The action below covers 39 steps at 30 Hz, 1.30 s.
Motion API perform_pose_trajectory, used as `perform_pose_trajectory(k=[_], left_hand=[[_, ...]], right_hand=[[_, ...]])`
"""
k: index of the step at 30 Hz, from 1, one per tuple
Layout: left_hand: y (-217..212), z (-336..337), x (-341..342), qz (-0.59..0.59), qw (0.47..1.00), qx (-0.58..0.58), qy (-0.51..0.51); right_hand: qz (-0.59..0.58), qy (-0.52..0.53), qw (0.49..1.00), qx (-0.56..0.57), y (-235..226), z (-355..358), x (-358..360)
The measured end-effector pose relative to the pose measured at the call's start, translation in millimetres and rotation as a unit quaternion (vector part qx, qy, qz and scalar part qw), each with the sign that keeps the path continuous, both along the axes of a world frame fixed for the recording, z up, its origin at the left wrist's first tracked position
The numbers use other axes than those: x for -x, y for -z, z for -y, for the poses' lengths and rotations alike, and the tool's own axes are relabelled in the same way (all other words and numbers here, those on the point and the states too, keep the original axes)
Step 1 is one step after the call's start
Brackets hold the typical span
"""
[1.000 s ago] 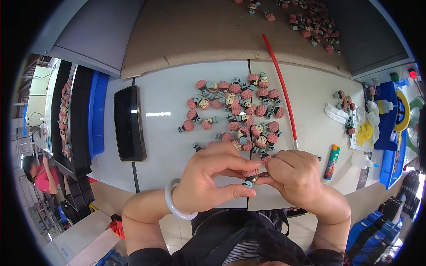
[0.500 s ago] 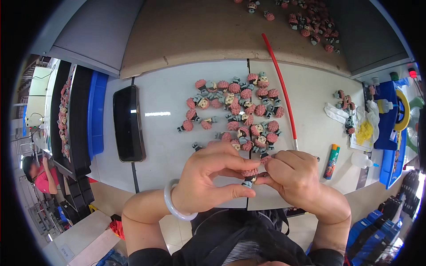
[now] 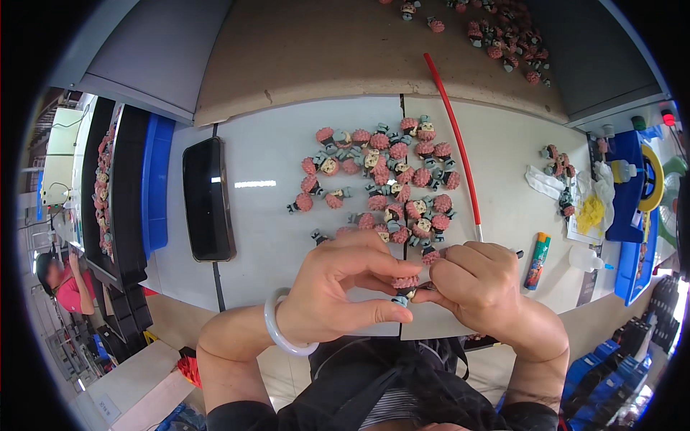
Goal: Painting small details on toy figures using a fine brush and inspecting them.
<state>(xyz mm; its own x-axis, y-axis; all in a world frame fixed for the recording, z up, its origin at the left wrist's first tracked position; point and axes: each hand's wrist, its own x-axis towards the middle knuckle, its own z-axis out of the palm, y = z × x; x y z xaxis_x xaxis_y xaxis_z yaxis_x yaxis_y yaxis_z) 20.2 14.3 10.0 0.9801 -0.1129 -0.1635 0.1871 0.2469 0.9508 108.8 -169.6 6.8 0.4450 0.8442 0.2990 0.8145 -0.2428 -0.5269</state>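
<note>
Between the thumb and fingers of my left hand [image 3: 345, 284] is a small figurine [image 3: 404, 282] with a bumpy pink head and a grey-blue lower end. My right hand [image 3: 474, 280] is closed beside it, its thumb reaching to the figurine's side. From the right hand's far side a dark end of a slim tool [image 3: 519, 253] sticks out; the fingers hide most of it, so its kind is unclear. Just beyond both hands, several similar figurines [image 3: 379, 159] with pink heads and dark bodies lie in a loose cluster on the white table [image 3: 273, 244].
A red-handled brush [image 3: 454, 122] lies right of the cluster, a phone [image 3: 207, 201] far left. At right are a green lighter [image 3: 536, 262], a small bottle [image 3: 584, 259] and a yellow sponge [image 3: 591, 212]. More figurines [image 3: 509, 39] rest on the brown shelf. A person [image 3: 72, 284] sits at far left.
The dark tool end shows a little more past my right hand, which has shifted slightly. The left hand keeps its hold on the figurine, nearly in the same spot.
</note>
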Motion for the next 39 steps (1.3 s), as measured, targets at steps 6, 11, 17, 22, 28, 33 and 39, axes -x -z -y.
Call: perform_pose_trajectory(k=[6,11,17,22,28,33,39], left_hand=[[1.4,0.6,0.8,-0.007,1.000,0.007,0.001],[-0.8,-3.1,2.9,-0.006,1.000,-0.003,-0.004],[4.0,1.5,-0.2,0.053,0.998,-0.023,-0.008],[3.8,14.8,0.7,0.081,0.994,-0.068,-0.018],[7.7,16.0,7.6,0.083,0.993,-0.056,-0.055],[4.7,29.3,10.6,0.107,0.993,-0.037,-0.040],[3.2,22.2,14.1,0.071,0.997,0.017,-0.033]], right_hand=[[0.011,-0.007,1.000,-0.009,1.1,0.4,0.3],[0.012,-0.010,1.000,-0.005,-0.9,-3.6,0.9],[-0.190,0.187,0.964,-0.012,-8.3,-0.1,-25.0],[-0.041,0.304,0.952,0.000,18.6,20.0,-56.6],[0.112,0.317,0.933,-0.129,-52.7,51.9,-23.0],[0.165,0.570,0.747,-0.300,-82.1,189.0,-26.2],[0.073,0.642,0.763,-0.010,-20.6,332.8,-116.4]])
